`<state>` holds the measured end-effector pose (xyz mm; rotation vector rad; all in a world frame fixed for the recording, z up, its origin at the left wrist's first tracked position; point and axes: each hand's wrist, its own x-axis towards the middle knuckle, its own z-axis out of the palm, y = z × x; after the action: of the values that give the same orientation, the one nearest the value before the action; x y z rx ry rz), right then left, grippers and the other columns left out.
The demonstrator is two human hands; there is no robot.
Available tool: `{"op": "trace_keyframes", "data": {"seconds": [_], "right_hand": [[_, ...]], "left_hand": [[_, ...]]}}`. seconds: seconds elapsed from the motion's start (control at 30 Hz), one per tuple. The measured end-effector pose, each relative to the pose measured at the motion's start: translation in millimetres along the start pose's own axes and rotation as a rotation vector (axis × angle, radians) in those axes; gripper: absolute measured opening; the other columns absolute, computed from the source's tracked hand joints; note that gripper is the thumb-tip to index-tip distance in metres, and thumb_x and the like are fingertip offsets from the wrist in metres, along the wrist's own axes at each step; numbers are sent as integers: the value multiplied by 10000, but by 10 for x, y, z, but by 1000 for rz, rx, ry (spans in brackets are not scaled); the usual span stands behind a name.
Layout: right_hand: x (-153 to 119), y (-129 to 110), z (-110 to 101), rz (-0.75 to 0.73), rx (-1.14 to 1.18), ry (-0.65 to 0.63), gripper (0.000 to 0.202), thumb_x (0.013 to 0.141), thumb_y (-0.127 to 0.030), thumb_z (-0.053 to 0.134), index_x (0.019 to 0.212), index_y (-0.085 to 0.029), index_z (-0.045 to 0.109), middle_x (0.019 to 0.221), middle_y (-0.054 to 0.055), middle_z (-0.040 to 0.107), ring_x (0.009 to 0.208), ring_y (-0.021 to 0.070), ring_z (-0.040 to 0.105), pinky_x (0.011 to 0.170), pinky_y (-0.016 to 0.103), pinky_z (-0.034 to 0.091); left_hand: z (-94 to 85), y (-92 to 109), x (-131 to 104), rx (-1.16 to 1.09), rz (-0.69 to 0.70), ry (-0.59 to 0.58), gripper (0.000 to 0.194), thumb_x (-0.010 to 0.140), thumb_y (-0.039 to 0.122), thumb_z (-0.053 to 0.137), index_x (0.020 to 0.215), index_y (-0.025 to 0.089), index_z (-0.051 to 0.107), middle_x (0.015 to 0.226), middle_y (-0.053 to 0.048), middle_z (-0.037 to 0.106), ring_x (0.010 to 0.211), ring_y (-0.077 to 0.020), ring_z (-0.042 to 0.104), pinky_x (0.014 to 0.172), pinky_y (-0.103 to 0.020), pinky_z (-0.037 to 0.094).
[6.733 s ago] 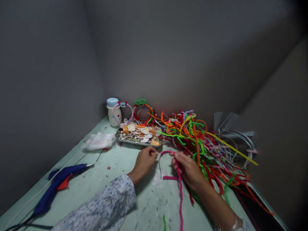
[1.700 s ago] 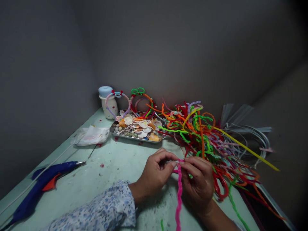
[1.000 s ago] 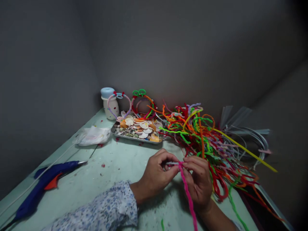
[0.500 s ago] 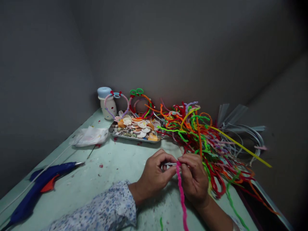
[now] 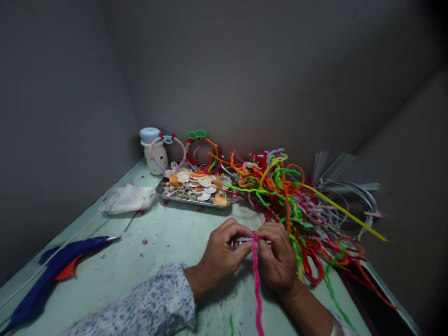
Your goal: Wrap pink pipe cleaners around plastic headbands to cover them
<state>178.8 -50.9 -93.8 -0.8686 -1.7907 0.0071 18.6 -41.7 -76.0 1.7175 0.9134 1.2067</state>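
My left hand [image 5: 220,254] is closed in a pinch on a thin whitish strip [image 5: 244,240], which lies sideways between my hands. A bright pink pipe cleaner [image 5: 257,284] crosses that strip and hangs down toward the table's near edge. With thumb and fingers together, my right hand [image 5: 278,259] grips the pink pipe cleaner at its upper end, close against the left fingertips. The far end of the strip is hidden by the right fingers.
A metal tray [image 5: 189,201] of shells stands at the back, with decorated hoops [image 5: 185,151] and a lidded jar [image 5: 154,151] behind. Tangled pipe cleaners [image 5: 297,205] spread rightward, beside clear wire coils [image 5: 371,196]. A blue glue gun [image 5: 59,266] and plastic bag [image 5: 131,199] lie left.
The whole view has shifted slightly. My fingertips have drawn closer together at the pink pipe cleaner's top, and its hanging length has swung a little to the left.
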Motion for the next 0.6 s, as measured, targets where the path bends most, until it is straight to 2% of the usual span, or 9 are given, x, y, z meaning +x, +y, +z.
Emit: {"op": "trace_keyframes", "data": {"seconds": [0.6], "right_hand": [[17,13,-27,-49,27,3,228,805,-85,480,975,-212,562,835,37,580,799,214,558,720,414,462]], "left_hand": [[-15,7,15,-13,40,-20,100,788,240,668,828,149,678,751,-13,559,643,-105,493,565,-211,381]]}}
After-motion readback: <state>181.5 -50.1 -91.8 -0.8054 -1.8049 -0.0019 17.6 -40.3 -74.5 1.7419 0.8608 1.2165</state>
